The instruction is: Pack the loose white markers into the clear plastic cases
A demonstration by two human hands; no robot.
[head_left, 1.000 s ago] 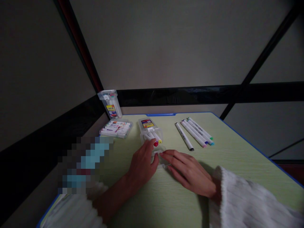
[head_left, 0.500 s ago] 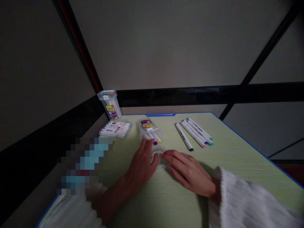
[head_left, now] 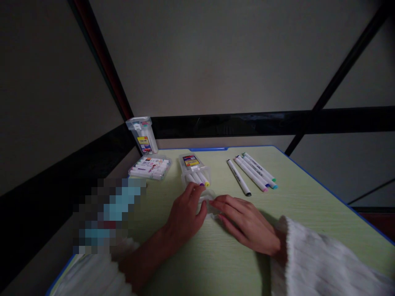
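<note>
several white markers [head_left: 197, 178] are lying in an open clear case [head_left: 195, 161] mid-table in the head view i am watching, caps facing the wearer. my left hand [head_left: 187, 207] is resting by the purple cap, fingers bent, thumb standing apart; i cannot tell whether they are pinching anything. my right hand [head_left: 243, 222] is lying flat-backed, fingers slightly spread, tips at the clear lid [head_left: 210, 194]; any pinch is staying hidden from me. loose markers [head_left: 252, 174] are lying rightward; an upright case [head_left: 143, 135] and a flat case [head_left: 150, 167] are sitting leftward.
</note>
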